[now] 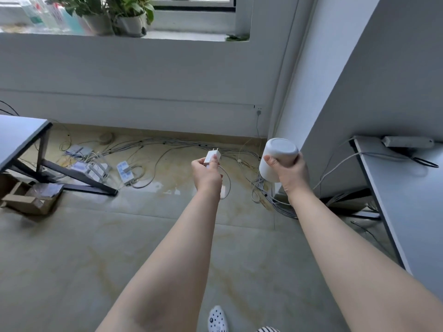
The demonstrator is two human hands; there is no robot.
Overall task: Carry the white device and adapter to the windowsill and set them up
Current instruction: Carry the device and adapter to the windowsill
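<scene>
My right hand (291, 172) grips the white device (278, 156), a rounded cylinder held tilted over the floor. My left hand (207, 173) pinches the small white adapter (212, 156), its two prongs pointing up and away. A thin white cable (226, 180) loops down from the adapter below my left hand. The windowsill (187, 35) runs along the top of the view, far ahead of both hands.
Potted plants (124, 17) and bottles (45, 15) crowd the sill's left part. A wall socket (259, 111) sits low near the corner. Cables and power strips (125, 172) litter the floor. Dark-legged tables stand left (21, 137) and right (407, 188); a cardboard box (31, 197) lies at the left.
</scene>
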